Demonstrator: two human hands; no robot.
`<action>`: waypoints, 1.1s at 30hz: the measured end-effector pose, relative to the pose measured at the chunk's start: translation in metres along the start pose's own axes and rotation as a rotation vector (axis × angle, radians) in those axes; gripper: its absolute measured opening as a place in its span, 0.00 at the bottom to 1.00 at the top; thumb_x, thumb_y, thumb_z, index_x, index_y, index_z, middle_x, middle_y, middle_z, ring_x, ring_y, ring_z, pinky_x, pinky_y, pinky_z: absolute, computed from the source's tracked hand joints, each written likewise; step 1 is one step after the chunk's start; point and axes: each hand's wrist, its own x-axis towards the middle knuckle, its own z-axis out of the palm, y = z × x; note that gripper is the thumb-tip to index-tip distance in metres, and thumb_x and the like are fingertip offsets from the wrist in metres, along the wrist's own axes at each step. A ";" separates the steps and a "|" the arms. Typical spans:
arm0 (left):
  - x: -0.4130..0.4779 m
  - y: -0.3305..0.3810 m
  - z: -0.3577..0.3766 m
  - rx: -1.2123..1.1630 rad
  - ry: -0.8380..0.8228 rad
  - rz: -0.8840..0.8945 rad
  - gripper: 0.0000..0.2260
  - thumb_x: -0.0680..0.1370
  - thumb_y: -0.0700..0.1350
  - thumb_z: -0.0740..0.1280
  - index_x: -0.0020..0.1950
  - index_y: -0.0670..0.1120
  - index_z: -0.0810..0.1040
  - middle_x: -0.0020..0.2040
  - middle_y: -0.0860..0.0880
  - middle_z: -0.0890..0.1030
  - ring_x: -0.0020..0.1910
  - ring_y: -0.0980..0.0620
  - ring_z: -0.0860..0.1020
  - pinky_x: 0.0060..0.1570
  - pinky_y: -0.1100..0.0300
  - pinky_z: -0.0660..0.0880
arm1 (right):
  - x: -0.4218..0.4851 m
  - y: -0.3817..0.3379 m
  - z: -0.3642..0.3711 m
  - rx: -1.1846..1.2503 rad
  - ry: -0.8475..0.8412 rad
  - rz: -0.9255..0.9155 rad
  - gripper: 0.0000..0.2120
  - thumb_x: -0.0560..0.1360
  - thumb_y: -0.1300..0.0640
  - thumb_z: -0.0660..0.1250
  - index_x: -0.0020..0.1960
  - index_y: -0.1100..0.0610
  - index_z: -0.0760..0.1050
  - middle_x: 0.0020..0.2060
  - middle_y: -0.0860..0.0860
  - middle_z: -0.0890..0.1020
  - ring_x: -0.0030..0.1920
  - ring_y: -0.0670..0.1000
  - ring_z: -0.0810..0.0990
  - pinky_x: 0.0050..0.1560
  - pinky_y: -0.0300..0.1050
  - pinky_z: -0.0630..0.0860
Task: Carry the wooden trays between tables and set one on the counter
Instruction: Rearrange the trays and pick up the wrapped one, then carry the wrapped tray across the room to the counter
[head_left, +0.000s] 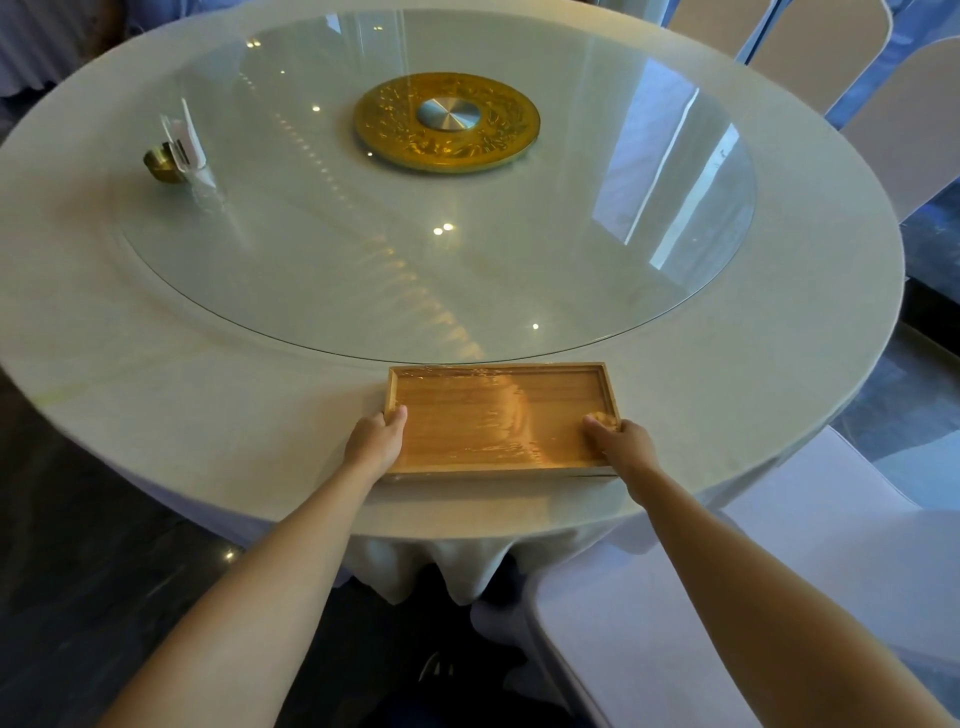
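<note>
Wooden tray (498, 415) at the tabletop's (208, 405) near edge, pinched by your left hand (375, 441) and right hand (621, 441), could tip if one grip slips.

The wooden tray (498, 415) is honey-orange with straight grain lines. The tabletop (156, 395) is pale cream. At its centre sits a gold disc (447, 122) with an embossed leafy pattern and a silver hub.

Both hands, left grip (378, 435) and right grip (621, 439), clasp a wooden tray (498, 418) lying just before the glass turntable (415, 234).
</note>
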 end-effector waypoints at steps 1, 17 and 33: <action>0.000 0.000 0.000 -0.008 -0.010 -0.006 0.25 0.81 0.55 0.50 0.63 0.36 0.74 0.55 0.38 0.79 0.48 0.43 0.75 0.48 0.54 0.70 | 0.001 -0.001 0.000 0.029 -0.011 0.022 0.24 0.75 0.48 0.64 0.60 0.66 0.73 0.47 0.57 0.77 0.48 0.54 0.75 0.50 0.48 0.72; 0.010 0.017 -0.010 -0.136 -0.066 -0.044 0.25 0.81 0.54 0.52 0.68 0.38 0.68 0.66 0.39 0.74 0.65 0.40 0.72 0.62 0.50 0.69 | -0.018 0.002 0.006 0.339 0.003 0.125 0.24 0.76 0.53 0.65 0.64 0.68 0.70 0.51 0.58 0.76 0.51 0.54 0.73 0.51 0.44 0.69; -0.099 0.154 0.030 -0.034 -0.218 0.413 0.25 0.80 0.54 0.55 0.58 0.33 0.76 0.56 0.36 0.79 0.53 0.40 0.76 0.52 0.50 0.72 | -0.137 0.057 -0.139 0.520 0.447 0.072 0.16 0.75 0.52 0.65 0.55 0.63 0.75 0.47 0.57 0.78 0.39 0.51 0.77 0.37 0.40 0.72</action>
